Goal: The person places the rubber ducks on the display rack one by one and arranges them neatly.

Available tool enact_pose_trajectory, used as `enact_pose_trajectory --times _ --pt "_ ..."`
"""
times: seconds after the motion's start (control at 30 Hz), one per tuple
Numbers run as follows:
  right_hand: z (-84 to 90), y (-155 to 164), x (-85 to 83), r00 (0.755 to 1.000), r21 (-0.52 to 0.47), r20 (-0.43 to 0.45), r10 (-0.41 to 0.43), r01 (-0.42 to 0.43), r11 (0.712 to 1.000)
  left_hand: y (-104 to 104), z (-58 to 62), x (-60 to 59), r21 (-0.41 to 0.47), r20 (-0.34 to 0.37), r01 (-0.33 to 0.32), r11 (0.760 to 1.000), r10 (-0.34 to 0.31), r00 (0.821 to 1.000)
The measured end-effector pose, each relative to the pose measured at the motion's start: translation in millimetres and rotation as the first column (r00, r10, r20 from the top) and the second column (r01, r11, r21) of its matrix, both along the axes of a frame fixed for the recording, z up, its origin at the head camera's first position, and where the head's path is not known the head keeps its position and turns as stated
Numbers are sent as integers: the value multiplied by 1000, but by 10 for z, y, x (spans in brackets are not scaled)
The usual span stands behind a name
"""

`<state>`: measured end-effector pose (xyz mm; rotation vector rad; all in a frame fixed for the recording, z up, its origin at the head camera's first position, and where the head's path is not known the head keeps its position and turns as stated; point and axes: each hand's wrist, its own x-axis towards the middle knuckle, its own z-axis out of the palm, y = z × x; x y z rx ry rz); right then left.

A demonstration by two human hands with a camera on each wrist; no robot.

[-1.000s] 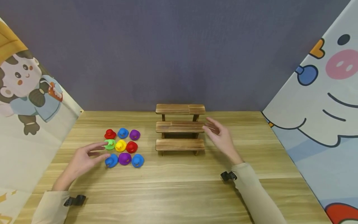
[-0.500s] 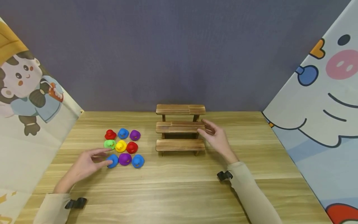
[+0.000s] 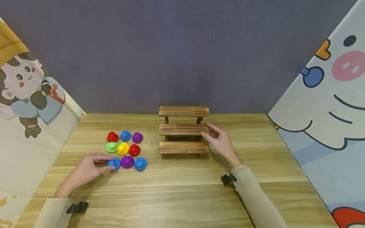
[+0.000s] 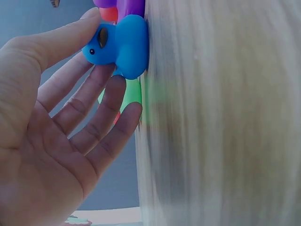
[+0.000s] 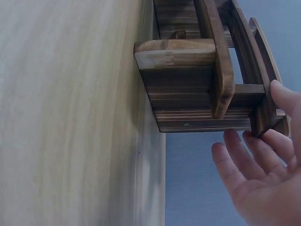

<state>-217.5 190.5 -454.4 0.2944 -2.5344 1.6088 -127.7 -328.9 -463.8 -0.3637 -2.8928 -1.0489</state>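
My left hand [image 3: 89, 169] pinches the head of a blue rubber duck [image 3: 116, 162], the nearest on the left of a duck group. In the left wrist view, the thumb [image 4: 70, 40] lies on one side of the duck's head, with fingertips at the other side; the remaining fingers are spread below. On the right, my right hand [image 3: 223, 145] grips the end of the middle step of a three-tier wooden stand [image 3: 183, 147]. The right wrist view has the thumb [image 5: 284, 98] on the step's upper edge and fingers beneath its end.
Beside the held duck sit a purple duck [image 3: 127, 161] and another blue duck [image 3: 140, 164]. Behind are green [image 3: 112, 147], yellow [image 3: 123, 148] and red [image 3: 134, 150] ducks, then a further row. A grey wall [image 3: 182, 57] rises behind the stand at the table's back edge.
My left hand has come down a little, its thumb and fingers closing on the blue duck, whose head has shifted. The right hand has moved left onto the stand's middle step.
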Motion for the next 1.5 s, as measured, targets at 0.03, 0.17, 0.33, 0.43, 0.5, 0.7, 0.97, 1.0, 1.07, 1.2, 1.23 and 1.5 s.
enact_pose_trajectory --times 0.03,0.17,0.33,0.43,0.5,0.7,0.97,1.0,1.07,1.2,1.23,1.5 --pt "0 1 -1 1000 1 1 0 0 1000 4 5 2 1 4 1 1000 -1 1000" --pt "-5 12 -2 1000 3 16 -5 5 1000 39 52 -4 26 37 -7 1000 6 999" --pt "-5 21 -13 1000 -1 19 -5 5 1000 128 181 -34 47 40 -37 998 35 999" --pt "-5 25 -18 1000 -9 14 1 -1 1000 190 270 -52 41 26 -50 998 49 998" --pt "-9 26 -19 1000 -13 17 0 1 1000 235 318 -63 40 19 -48 998 48 999" --pt "-8 29 -19 1000 -9 25 4 -4 1000 368 413 -92 49 -18 -33 998 33 999" --pt "-23 41 -14 1000 0 14 9 -9 1000 596 539 -123 88 -71 -18 996 24 997" --pt "-23 42 -12 1000 1 11 10 -10 1000 628 553 -130 95 -75 -18 995 25 997" --pt "-25 44 -10 1000 6 8 6 -6 1000 691 573 -153 115 -81 -11 993 21 997" --pt "-24 41 -2 1000 19 3 0 0 1000 816 597 -196 148 -78 -1 989 12 997" --pt "-23 38 0 1000 21 1 -2 2 1000 847 603 -204 155 -78 6 988 6 997" --pt "-55 29 -8 1000 20 -19 -6 7 1000 1100 593 -296 245 -100 73 967 -50 994"
